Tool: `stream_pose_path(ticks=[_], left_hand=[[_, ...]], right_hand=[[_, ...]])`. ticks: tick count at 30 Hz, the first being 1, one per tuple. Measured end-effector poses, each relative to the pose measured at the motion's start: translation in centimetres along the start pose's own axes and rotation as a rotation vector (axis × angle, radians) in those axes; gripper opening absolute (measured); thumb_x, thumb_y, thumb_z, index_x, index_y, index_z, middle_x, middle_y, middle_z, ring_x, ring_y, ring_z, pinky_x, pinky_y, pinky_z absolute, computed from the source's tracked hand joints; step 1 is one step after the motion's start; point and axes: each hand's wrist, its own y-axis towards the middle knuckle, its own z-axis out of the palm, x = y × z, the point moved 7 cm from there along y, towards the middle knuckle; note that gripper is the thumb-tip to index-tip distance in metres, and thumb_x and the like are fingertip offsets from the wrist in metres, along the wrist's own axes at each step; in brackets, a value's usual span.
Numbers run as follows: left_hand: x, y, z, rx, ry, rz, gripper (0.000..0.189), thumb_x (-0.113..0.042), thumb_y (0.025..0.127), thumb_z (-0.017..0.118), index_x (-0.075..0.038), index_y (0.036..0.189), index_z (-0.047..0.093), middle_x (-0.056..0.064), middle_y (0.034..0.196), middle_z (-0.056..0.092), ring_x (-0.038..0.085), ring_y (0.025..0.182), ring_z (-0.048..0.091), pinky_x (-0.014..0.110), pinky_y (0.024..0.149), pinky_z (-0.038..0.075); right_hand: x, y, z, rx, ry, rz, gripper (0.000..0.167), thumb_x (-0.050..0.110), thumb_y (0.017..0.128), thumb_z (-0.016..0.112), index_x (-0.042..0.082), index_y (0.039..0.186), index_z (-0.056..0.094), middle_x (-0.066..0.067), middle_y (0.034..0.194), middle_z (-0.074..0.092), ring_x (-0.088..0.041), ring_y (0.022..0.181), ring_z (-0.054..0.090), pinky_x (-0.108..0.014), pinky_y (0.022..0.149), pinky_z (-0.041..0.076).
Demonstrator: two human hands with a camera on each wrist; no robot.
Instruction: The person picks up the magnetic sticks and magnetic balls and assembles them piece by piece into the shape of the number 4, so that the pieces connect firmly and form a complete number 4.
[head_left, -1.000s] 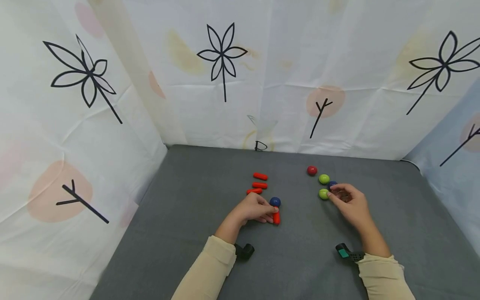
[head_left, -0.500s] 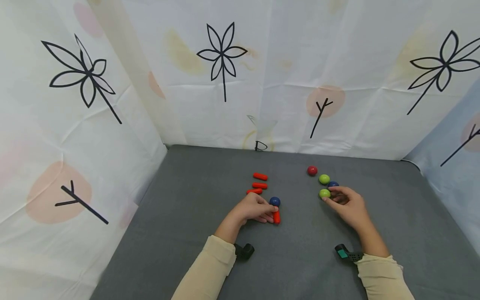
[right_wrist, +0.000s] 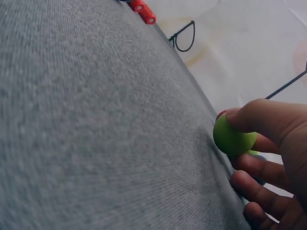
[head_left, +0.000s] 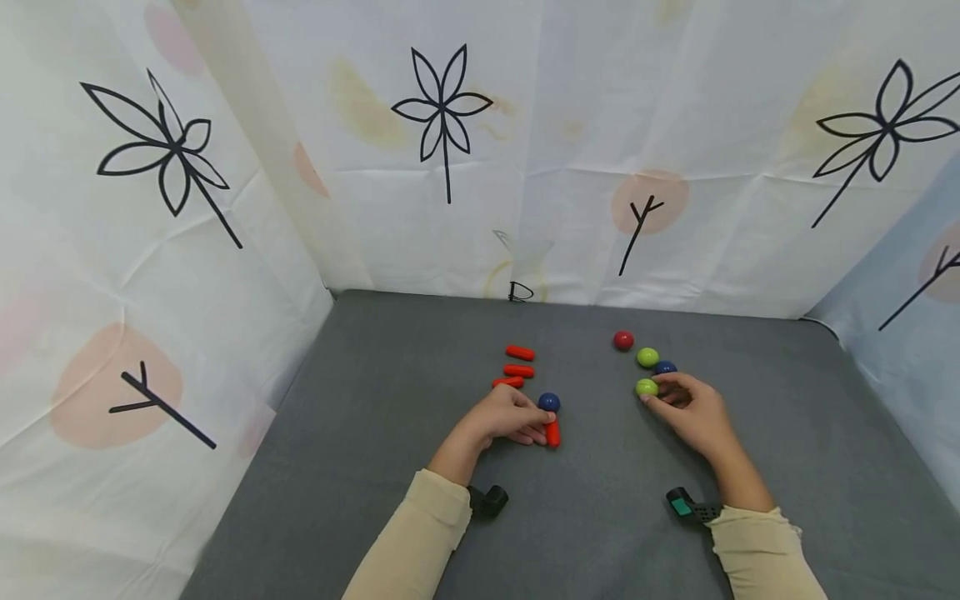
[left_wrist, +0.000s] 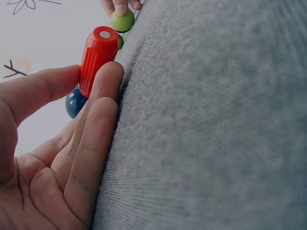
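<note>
My left hand (head_left: 510, 415) pinches a red magnetic rod (head_left: 553, 433) between thumb and fingers, low over the grey cloth. A dark blue ball (head_left: 549, 402) sits against the rod's far end. In the left wrist view the red rod (left_wrist: 98, 60) shows a small metal disc in its near end. Over on the right, thumb and fingertips of my right hand (head_left: 699, 415) pinch a green ball (head_left: 646, 387). The right wrist view shows the thumb on top of that green ball (right_wrist: 232, 139), while the lower fingers curl loosely beneath.
Beyond the right hand lie a second green ball (head_left: 648, 357), another blue ball (head_left: 665, 367) and a red ball (head_left: 623, 340). Several more red rods, such as the farthest rod (head_left: 520, 352), lie past the left hand. A patterned white curtain (head_left: 570, 242) borders the grey table (head_left: 405, 375).
My right hand has shifted slightly left, its thumb moving round to the near side of the nearer green ball. The left hand, red rod and blue ball have stayed in place.
</note>
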Motion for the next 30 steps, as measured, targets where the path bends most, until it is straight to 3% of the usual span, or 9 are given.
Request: stream_pose_path(ticks=[12, 23, 30], left_hand=[[0.0, -0.1, -0.2, 0.001, -0.003, 0.005, 0.017, -0.027, 0.093, 0.084, -0.010, 0.094, 0.084, 0.009, 0.086, 0.082, 0.017, 0.077, 0.080, 0.033, 0.074, 0.065], [-0.1, -0.1, -0.1, -0.017, -0.008, 0.003, 0.016, -0.025, 0.093, 0.085, -0.009, 0.093, 0.084, 0.010, 0.085, 0.081, 0.017, 0.075, 0.079, 0.032, 0.072, 0.065], [0.0, -0.1, -0.1, -0.028, -0.012, -0.001, 0.016, -0.025, 0.093, 0.085, -0.009, 0.094, 0.084, 0.010, 0.084, 0.081, 0.018, 0.075, 0.080, 0.033, 0.071, 0.065]], right_hand=[[2.6, -0.5, 2.0, 0.160, 0.210, -0.032, 0.029, 0.014, 0.096, 0.080, 0.003, 0.122, 0.074, -0.011, 0.101, 0.076, -0.003, 0.082, 0.066, -0.023, 0.068, 0.053], [5.0, -1.6, 4.4, 0.283, 0.282, -0.087, 0.024, 0.012, 0.096, 0.081, 0.006, 0.118, 0.074, -0.010, 0.100, 0.075, -0.007, 0.079, 0.066, -0.025, 0.068, 0.055], [6.6, -2.8, 5.8, 0.338, 0.307, -0.191, 0.021, 0.010, 0.095, 0.080, 0.008, 0.115, 0.074, -0.005, 0.091, 0.072, -0.010, 0.073, 0.065, -0.027, 0.064, 0.054]])
